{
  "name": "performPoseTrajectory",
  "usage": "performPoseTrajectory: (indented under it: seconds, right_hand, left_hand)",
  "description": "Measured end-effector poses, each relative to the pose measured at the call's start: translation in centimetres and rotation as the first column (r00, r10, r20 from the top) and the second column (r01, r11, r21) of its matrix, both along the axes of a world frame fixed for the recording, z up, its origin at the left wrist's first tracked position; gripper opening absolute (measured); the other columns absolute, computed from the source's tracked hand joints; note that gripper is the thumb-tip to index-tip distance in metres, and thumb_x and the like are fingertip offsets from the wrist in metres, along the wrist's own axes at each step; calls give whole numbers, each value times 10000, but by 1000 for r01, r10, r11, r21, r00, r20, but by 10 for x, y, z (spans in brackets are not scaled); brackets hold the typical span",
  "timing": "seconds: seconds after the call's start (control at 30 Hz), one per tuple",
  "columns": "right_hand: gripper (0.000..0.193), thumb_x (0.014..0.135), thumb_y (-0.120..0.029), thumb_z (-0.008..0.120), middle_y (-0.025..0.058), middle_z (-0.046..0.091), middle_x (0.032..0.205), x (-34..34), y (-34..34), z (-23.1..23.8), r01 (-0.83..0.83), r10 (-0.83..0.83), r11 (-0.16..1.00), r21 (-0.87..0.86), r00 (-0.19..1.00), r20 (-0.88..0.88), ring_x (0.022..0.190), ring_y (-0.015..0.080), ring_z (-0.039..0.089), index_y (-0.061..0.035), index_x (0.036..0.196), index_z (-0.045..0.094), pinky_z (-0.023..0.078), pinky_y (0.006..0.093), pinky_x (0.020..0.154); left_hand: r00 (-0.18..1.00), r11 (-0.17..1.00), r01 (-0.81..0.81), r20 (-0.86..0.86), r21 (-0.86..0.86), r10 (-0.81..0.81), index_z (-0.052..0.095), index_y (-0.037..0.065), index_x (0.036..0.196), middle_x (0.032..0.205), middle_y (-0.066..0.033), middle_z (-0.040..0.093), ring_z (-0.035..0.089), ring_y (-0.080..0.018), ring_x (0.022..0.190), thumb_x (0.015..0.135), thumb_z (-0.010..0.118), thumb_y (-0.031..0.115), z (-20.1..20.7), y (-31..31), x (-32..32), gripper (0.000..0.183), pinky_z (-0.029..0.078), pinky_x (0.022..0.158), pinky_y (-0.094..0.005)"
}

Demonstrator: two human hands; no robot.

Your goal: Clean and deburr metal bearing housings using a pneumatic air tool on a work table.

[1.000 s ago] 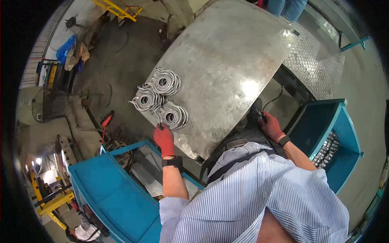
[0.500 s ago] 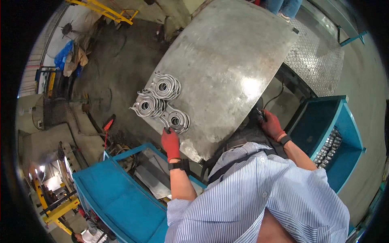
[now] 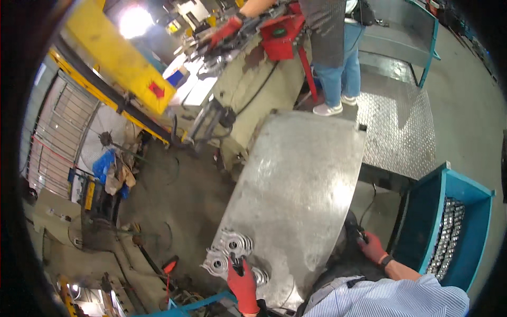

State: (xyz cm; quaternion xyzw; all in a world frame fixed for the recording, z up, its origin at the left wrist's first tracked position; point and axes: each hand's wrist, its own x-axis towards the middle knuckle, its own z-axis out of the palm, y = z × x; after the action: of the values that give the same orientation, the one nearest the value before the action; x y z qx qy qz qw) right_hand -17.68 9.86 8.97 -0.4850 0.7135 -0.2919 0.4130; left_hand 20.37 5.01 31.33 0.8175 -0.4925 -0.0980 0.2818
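Three stacks of flat metal brackets with round ring holes stand together at the table's near left corner: a far stack (image 3: 236,243), a left stack (image 3: 215,262) and a near right stack (image 3: 261,276). My left hand (image 3: 243,285), in a red glove with dark fingertips, reaches in among them. Its fingers are apart, and it partly covers the near right stack. Beside my dark trousers, off the table's right edge, my right hand (image 3: 374,248) wears the same glove. Its fingers are curled, and whatever they hold, if anything, cannot be made out.
The grey metal table (image 3: 296,174) stretches away from me. A blue bin (image 3: 478,232) on the right holds rows of shiny metal parts. A person in jeans (image 3: 338,79) stands on tread plate (image 3: 398,127) beyond the table. A yellow machine frame (image 3: 116,58) rises at far left.
The view has tilted up, showing the person and machine beyond the table. My left hand has shifted from the near stack's edge to among the stacks. My right hand stays beside my trousers.
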Motion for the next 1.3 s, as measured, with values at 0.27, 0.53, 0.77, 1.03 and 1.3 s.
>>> performPoseTrajectory:
  seconds: [0.27,0.53,0.77,1.03,1.3]
  right_hand:
    - [236,840,-112,632,105,662,887,-69,-55,6,67,-72,997,40,990,124,807,177,601,-2,1048,610,480,335,752]
    - [162,822,-35,573,83,642,841,-134,-99,12,230,-243,970,83,947,209,765,166,585,7,975,610,476,318,706]
    - [140,825,-83,593,91,626,800,-176,-100,-46,320,-320,944,-75,947,16,719,180,570,14,925,601,460,325,642]
    - [197,840,-176,633,167,643,831,-187,-126,-28,350,-359,928,126,932,57,757,308,607,2,920,606,459,384,690]
    - [194,841,-164,639,130,644,771,-192,-143,-3,377,-396,911,167,913,102,714,254,611,6,929,611,459,357,651]
  left_hand:
    - [919,876,390,58,-283,-390,531,8,1242,978,-211,659,648,-325,890,862,644,203,87,-182,-103,442,485,776,-363]
    - [888,857,459,90,-236,-451,571,21,1197,977,-220,649,638,-344,917,861,636,263,134,-334,-148,419,489,777,-383]
    - [865,883,452,302,-122,-401,591,40,1164,968,-208,651,640,-334,911,864,619,350,154,-456,-149,433,487,768,-398]
    - [887,892,431,244,-135,-391,612,22,1097,933,-200,666,626,-358,931,851,602,363,182,-584,-144,421,477,773,-430]
    - [597,943,332,776,-8,-204,621,54,1076,952,-200,652,625,-371,938,797,613,497,193,-664,-148,523,485,803,-447]
